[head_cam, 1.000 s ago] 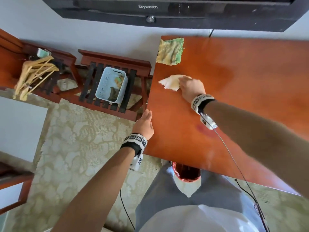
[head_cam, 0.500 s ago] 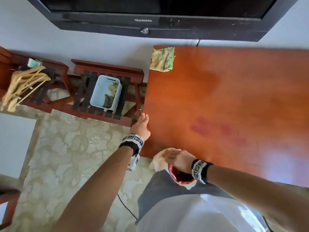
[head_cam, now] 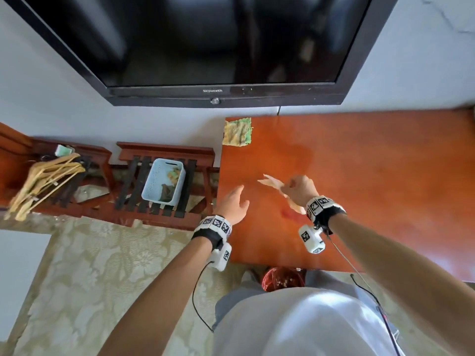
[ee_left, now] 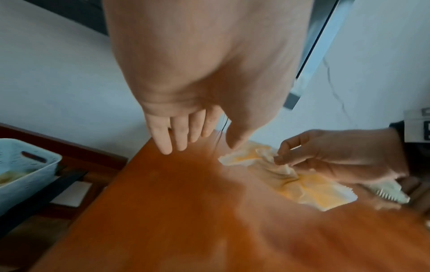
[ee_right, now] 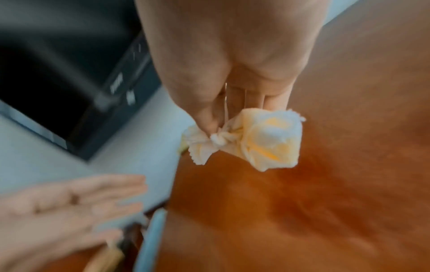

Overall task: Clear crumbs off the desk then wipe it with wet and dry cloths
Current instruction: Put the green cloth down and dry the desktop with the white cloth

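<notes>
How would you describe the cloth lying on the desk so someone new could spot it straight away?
Start at the wall television; below it is the orange-brown desk. On the desk's far left corner, against the wall, lies the green and yellow cloth, flat and untouched. The only other cloth, the white tissue, is pinched in the right hand.

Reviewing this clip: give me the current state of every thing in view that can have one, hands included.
Right hand: pinching the pale cloth.
Pale cloth: bunched, lifted off the desk.
Left hand: open, fingers straight, holding nothing.
Green cloth: lying at the desk's far left corner, untouched.
Desk: damp patch showing.
TV: screen dark.
</notes>
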`<state>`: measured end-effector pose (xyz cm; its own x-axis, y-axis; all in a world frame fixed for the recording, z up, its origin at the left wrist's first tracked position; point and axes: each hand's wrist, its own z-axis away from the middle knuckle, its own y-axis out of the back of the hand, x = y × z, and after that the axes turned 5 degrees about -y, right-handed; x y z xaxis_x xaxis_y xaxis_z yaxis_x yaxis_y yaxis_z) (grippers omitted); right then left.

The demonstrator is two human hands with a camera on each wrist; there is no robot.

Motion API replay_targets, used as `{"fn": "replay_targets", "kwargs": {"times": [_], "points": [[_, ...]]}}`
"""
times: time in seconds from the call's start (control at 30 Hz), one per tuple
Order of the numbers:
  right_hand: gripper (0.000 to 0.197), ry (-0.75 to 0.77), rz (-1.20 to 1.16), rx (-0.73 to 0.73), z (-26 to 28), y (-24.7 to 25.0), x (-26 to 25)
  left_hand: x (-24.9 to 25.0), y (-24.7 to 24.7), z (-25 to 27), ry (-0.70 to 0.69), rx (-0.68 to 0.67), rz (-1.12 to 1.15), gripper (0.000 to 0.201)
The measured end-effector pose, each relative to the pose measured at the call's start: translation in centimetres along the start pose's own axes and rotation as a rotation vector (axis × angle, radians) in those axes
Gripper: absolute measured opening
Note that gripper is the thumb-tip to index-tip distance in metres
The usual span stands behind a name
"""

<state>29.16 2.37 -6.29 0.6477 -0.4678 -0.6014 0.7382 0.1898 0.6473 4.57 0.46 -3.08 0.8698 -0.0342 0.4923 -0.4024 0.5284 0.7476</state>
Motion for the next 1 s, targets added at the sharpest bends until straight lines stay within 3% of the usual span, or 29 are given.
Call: {"fn": "replay_targets", "kwargs": {"times": [0.13,0.23,0.33,0.5,0.57,0.67,0.83,1.0], "points": [[0.015,0.088,-0.476,-0.034,3.7,3.7,-3.2,5.2,3.0,0.0,-0.085,0.130,0.303,0.067],[0.030,0.200,-0.600,-0.062,6.1,6.1,-5.1,8.4,5.5,0.0,-0.128,0.216,0.512,0.061],[0.040,0.294,-0.580,-0.079,7.2,8.1,-6.4,10.8,7.7,0.2,-0.174,0.265,0.628,0.043],[0.043,0.384,-0.372,-0.031,7.3,9.8,-7.5,13.9,10.1,1.0,-0.234,0.214,0.697,0.023],[0.054,0.372,-0.327,-0.019,6.9,10.4,-7.6,14.4,10.6,1.0,-0.269,0.227,0.630,0.009],[0.079,0.377,-0.330,-0.075,6.3,11.4,-7.7,14.8,11.2,1.0,-0.288,0.279,0.592,0.014],[0.028,0.402,-0.473,-0.160,6.8,13.6,-8.5,14.5,11.9,1.4,-0.331,0.345,0.583,0.013],[0.028,0.389,-0.604,-0.220,7.0,14.2,-8.9,13.7,11.8,1.7,-0.261,0.390,0.620,0.014]]}}
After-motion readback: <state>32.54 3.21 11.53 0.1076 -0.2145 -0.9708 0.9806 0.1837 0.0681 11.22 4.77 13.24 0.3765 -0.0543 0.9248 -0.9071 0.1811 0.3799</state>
